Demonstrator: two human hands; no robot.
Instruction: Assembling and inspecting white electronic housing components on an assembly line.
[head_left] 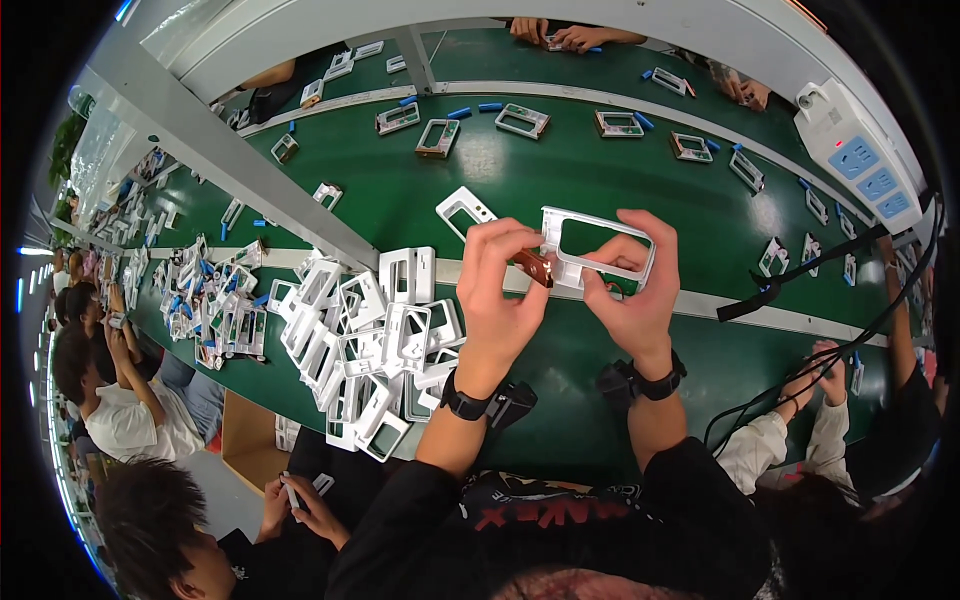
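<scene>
Near the middle of the bench, my right hand (645,285) grips a white plastic frame (598,218) with a large rounded rectangular opening, tilted up above the table. Between the fingers of my left hand (497,292) is a small shiny brown piece (535,266), close against the frame's left end. Part of that piece is hidden by the fingers, and its exact kind cannot be made out. Just beyond my left hand, another white frame (463,207) lies on the green tabletop (370,180). A heap of similar white frames (385,340) lies left of my left wrist.
Frames with circuit boards and blue cylinders (438,138) are spread along the far green surface. More boards and blue cylinders (215,300) are piled at left. A metal post (240,155) slants across. A power strip (860,155) and black cables (800,375) hang right. Co-workers sit either side.
</scene>
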